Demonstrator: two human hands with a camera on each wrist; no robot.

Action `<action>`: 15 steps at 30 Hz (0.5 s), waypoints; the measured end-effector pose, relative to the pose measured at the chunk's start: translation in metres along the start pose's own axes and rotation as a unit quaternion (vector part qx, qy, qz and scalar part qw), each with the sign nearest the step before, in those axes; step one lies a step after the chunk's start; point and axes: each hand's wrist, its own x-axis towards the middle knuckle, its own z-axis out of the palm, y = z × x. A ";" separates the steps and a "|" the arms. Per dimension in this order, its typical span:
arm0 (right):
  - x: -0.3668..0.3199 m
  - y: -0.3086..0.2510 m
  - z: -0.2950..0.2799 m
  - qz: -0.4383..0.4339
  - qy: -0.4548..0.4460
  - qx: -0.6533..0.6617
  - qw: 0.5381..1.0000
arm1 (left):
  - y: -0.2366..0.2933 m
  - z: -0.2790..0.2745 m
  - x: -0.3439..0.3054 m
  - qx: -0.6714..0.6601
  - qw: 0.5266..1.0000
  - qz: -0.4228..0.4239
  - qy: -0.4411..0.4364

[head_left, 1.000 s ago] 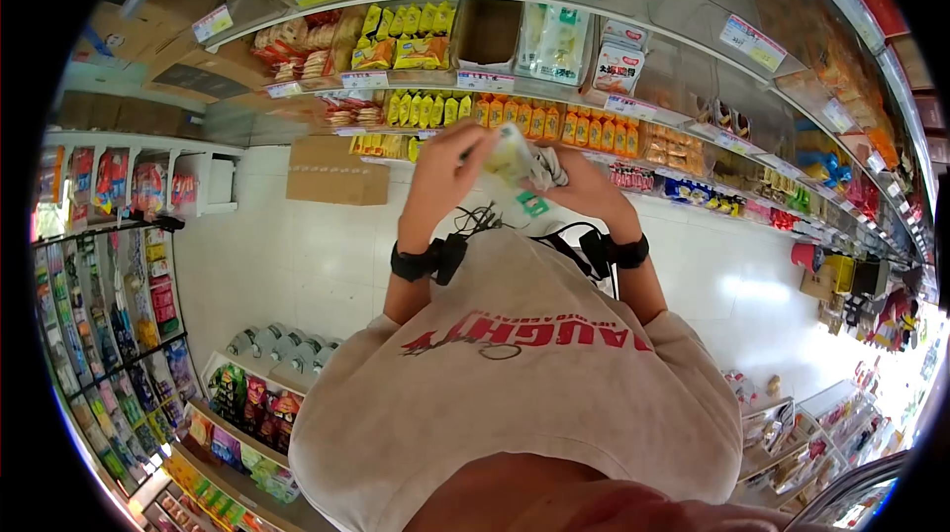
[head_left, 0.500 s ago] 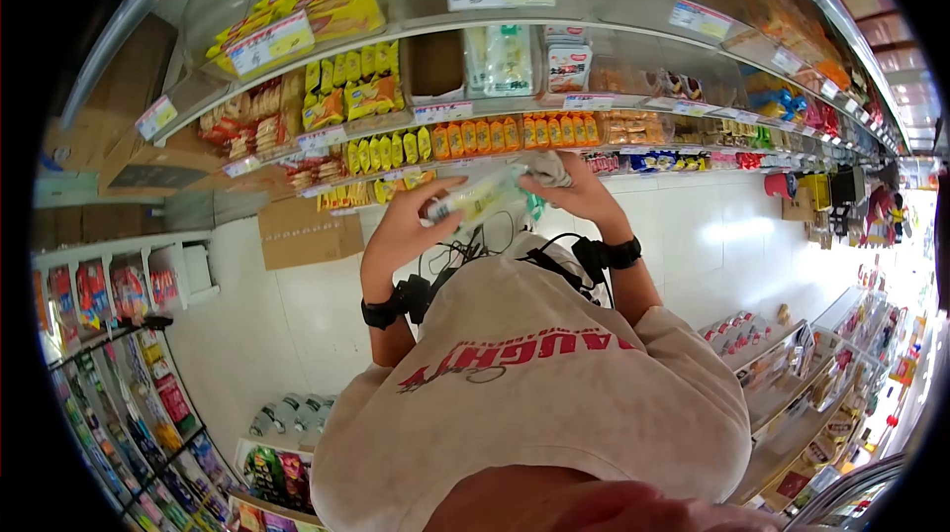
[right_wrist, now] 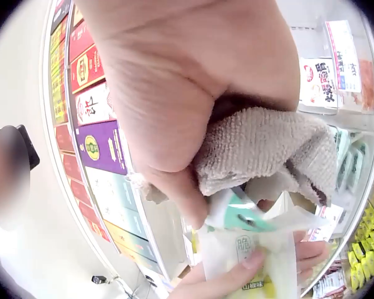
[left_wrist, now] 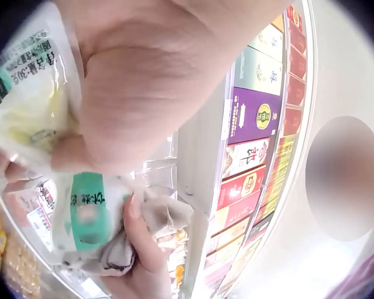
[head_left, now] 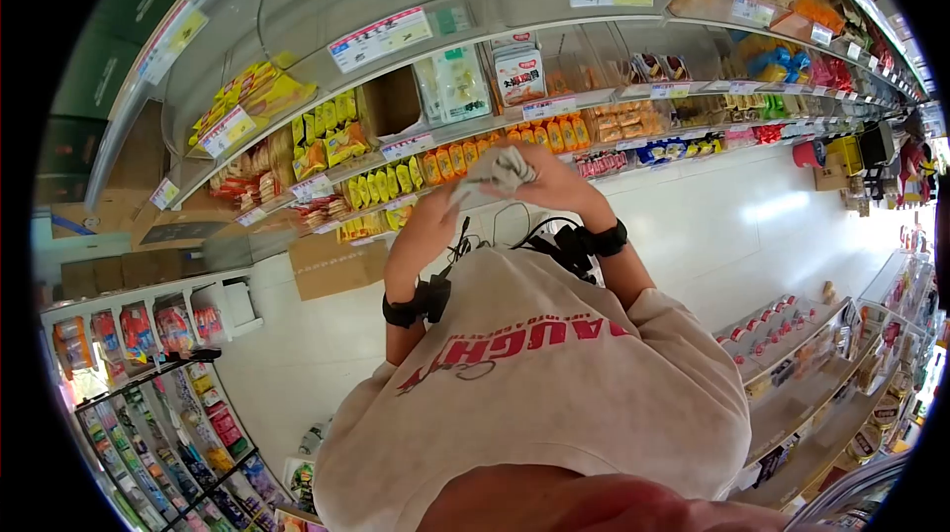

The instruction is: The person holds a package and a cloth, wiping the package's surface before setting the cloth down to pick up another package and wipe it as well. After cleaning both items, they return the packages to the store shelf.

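My left hand (head_left: 421, 235) grips a clear-and-white snack packet (left_wrist: 40, 99) with pale yellow pieces inside. In the right wrist view the left thumb (right_wrist: 252, 261) lies across the front of that packet. A crumpled grey terry cloth (right_wrist: 255, 149) is bunched in my right hand (head_left: 559, 184), its fingers curled round it. The cloth lies against the packet's green end (left_wrist: 90, 212), close by the right thumb (left_wrist: 134, 205). From the head view, the cloth and hands cover most of the packet.
Snack shelves (head_left: 554, 108) run across in front, holding yellow and orange packs. Similar green-and-white packets (head_left: 460, 82) stand in a shelf bin beside an open cardboard box (head_left: 394, 101). A carton (head_left: 336, 265) sits on the floor at left. Bottles (head_left: 772, 329) stand behind at right.
The packet, in plain sight between the hands earlier, turned and is now mostly hidden behind the cloth. The right hand brought the cloth left toward the left hand. The head view shifted too.
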 end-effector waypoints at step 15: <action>-0.012 0.041 -0.074 0.086 0.109 0.160 0.977 | 0.013 0.026 0.036 -0.211 0.970 -0.112 0.045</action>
